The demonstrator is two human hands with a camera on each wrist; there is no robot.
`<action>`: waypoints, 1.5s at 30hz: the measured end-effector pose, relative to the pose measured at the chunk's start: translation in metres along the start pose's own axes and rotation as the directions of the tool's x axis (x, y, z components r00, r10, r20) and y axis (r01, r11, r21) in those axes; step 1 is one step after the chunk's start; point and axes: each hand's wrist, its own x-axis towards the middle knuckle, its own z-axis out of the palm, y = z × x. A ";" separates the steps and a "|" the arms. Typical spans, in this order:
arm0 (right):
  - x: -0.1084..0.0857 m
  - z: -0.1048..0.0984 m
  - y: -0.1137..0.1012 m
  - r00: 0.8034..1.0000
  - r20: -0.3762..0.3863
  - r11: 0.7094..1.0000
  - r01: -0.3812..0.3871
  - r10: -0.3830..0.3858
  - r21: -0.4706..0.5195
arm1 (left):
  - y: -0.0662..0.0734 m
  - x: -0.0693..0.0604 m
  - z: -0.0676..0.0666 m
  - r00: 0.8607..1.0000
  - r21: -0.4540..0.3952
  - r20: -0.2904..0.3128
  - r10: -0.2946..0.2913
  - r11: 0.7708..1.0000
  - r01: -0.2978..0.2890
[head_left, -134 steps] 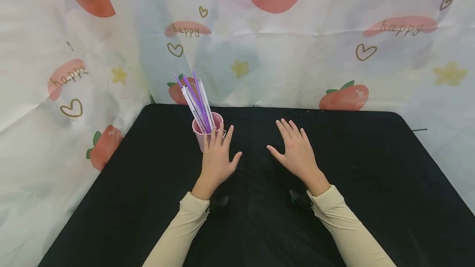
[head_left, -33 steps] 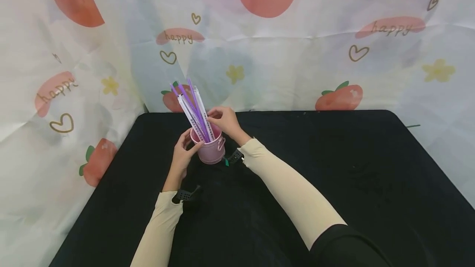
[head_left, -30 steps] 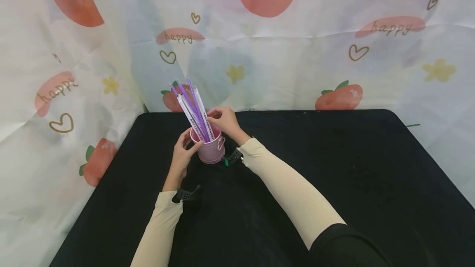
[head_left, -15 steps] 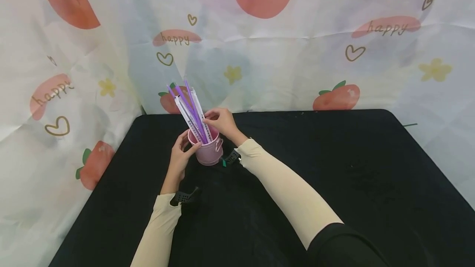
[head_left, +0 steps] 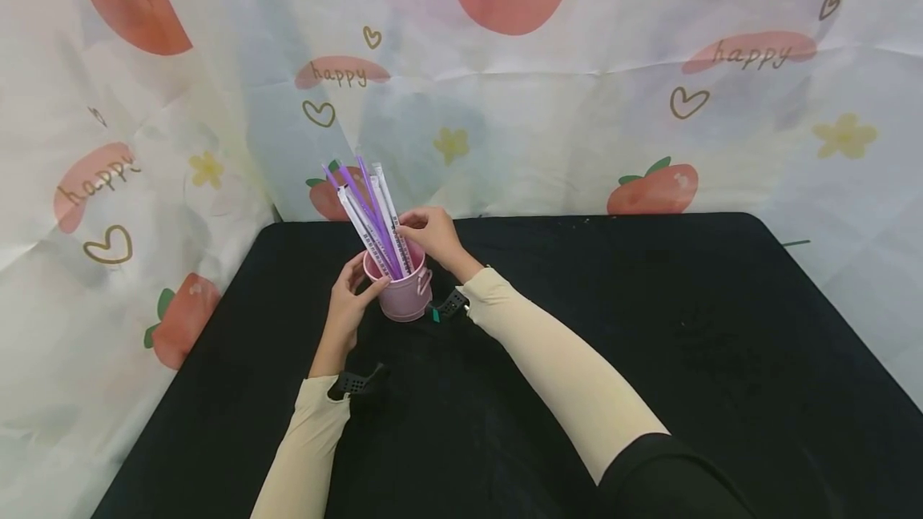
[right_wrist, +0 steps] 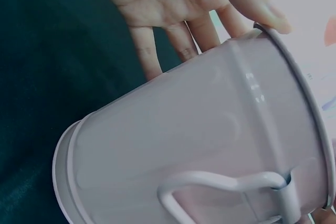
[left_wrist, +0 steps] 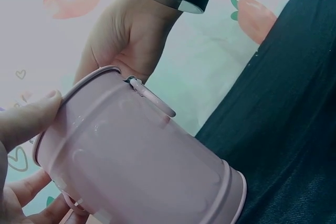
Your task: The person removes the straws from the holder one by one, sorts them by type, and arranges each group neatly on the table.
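Note:
A small pink bucket (head_left: 405,300) with side handles stands at the table's back left, filled with several straws, some purple (head_left: 372,203) and some in white printed wrappers (head_left: 360,219). My left hand (head_left: 348,307) grips the bucket's left side, thumb near the rim and fingers round the far side, as the left wrist view shows with the bucket wall (left_wrist: 142,150). From the right, my right hand (head_left: 437,240) pinches a white-wrapped straw (head_left: 389,207) just above the rim. Its fingertips are hidden behind the bucket in the left wrist view. The straws stay leaning left.
Black cloth covers the table (head_left: 685,343). Behind it and on the left hangs a white backdrop (head_left: 541,126) printed with fruit, hearts and flowers. A black wrist device (head_left: 358,381) sticks out from the left wrist, and another (head_left: 453,304) sits beside the bucket on the right wrist.
Both hands came from open, spread poses to the bucket. In the last half second the right hand has risen slightly, and a white-wrapped straw stands a little higher, apart from its neighbour.

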 end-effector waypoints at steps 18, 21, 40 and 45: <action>0.003 -0.008 -0.015 0.999 0.035 0.986 -0.027 0.022 0.164 | -0.001 0.002 0.000 1.000 0.009 -0.003 -0.001 1.000 0.001; 0.002 -0.008 -0.015 0.999 0.031 0.984 -0.027 0.022 0.174 | -0.001 0.002 0.000 1.000 0.011 -0.001 -0.008 1.000 0.008; -0.003 -0.020 -0.023 0.997 -0.077 0.940 0.048 -0.024 0.338 | -0.002 0.002 0.000 1.000 -0.005 -0.005 -0.002 1.000 0.002; -0.002 -0.030 -0.031 0.994 -0.099 0.920 0.083 -0.048 0.384 | -0.004 0.002 -0.001 1.000 0.003 -0.006 -0.003 1.000 0.003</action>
